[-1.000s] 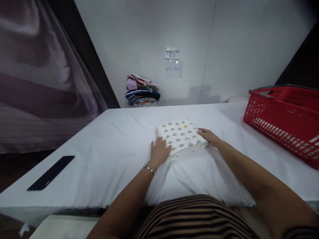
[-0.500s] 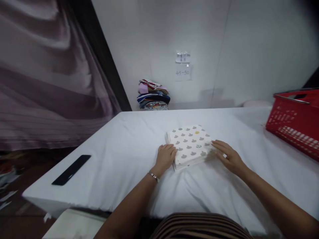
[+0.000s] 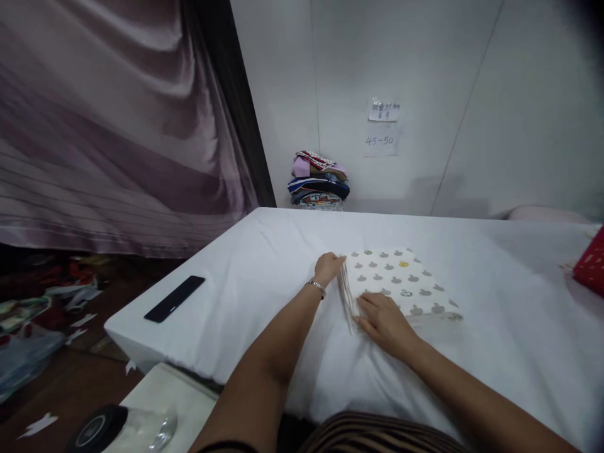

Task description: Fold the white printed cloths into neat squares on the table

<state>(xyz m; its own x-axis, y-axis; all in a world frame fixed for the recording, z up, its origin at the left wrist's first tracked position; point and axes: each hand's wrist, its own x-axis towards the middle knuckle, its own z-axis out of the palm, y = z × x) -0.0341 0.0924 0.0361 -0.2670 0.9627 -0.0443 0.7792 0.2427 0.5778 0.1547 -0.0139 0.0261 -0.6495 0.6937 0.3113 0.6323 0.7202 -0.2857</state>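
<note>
A folded white cloth [image 3: 391, 277] printed with grey shapes and a few green and yellow ones lies on the white-covered table [image 3: 226, 296]. My left hand [image 3: 329, 268], with a bracelet at the wrist, pinches its far left corner. Reaching across its front, my right hand [image 3: 384, 322] grips the near left corner, fingers on top and thumb at the edge. Several layers show along the left side of the cloth, between my hands.
A flat black object [image 3: 174, 299] lies at the table's left. Folded clothes [image 3: 318, 179] are stacked behind the far edge, below wall papers [image 3: 382, 138]. Part of a red basket [image 3: 592, 264] shows at right. A white stool-like surface [image 3: 163, 393] holds a clear container [image 3: 146, 428].
My right hand has moved from the cloth's right side to its near left corner. My left hand has slid to the far left corner. The view has turned right.
</note>
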